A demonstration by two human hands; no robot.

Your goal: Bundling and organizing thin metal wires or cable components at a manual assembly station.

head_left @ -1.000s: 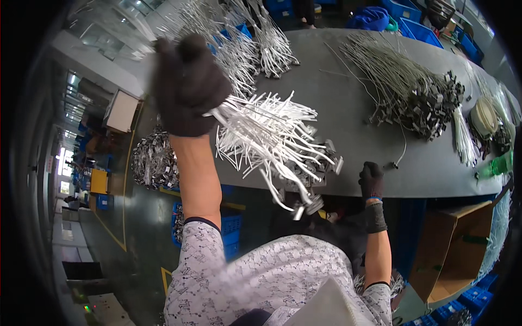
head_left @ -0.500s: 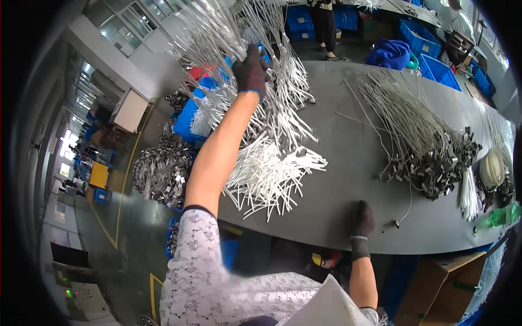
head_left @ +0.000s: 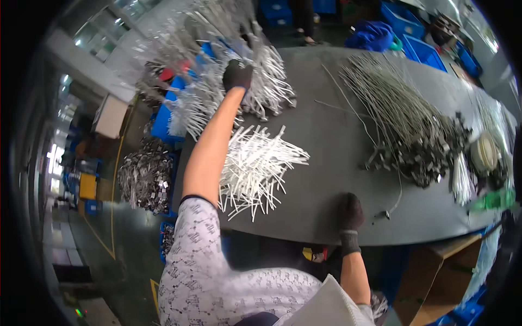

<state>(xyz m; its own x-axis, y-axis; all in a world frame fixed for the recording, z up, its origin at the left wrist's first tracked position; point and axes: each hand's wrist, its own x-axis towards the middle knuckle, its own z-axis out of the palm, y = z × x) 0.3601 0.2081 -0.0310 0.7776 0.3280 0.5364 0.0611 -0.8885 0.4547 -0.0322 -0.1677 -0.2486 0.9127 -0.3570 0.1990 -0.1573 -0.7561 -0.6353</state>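
My left hand (head_left: 237,75), in a dark glove, reaches far out on the left and is closed around a bundle of thin silvery wires (head_left: 231,46). The bundle is smeared by motion, and its fingers are partly hidden. More wire bundles with pale ends (head_left: 269,81) lie right beside that hand. Nearer to me is a loose heap of short white tubes (head_left: 261,163) on the grey table (head_left: 326,157). My right hand (head_left: 350,212), also gloved, rests on the table near its front edge. Its fingers cannot be made out one by one, and nothing shows in it.
On the right lies a big pile of wires with dark metal ends (head_left: 424,146), a tape roll (head_left: 484,153) beyond it. One loose wire end (head_left: 387,214) sits near my right hand. Blue bins (head_left: 163,122) and a crate of metal parts (head_left: 145,176) stand left of the table.
The whole view has shifted, so the table sits further left and higher. My left hand has come lower among the wires, and its bundle with it. My right hand stays at the table's edge.
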